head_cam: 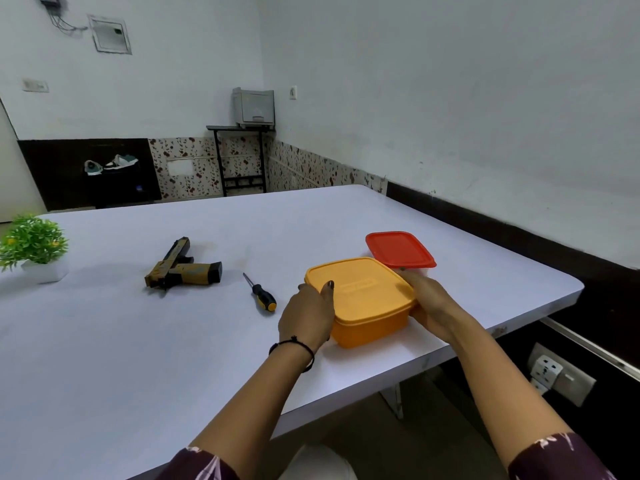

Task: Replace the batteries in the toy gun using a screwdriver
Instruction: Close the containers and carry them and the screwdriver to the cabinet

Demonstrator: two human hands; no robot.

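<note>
A tan and black toy gun (181, 267) lies on its side on the white table (138, 341), left of centre. To its right lies a screwdriver (260, 293) with a black and yellow handle. Near the table's right front edge stands an orange lidded box (367, 299). My left hand (308, 315) grips its left side, thumb on the lid. My right hand (431, 304) holds its right side. What the box contains is hidden by the lid.
A red lidded box (400, 249) sits just behind the orange one. A small potted green plant (34, 249) stands at the table's far left. The table's right edge is close to my right arm, with a wall socket (557, 374) below.
</note>
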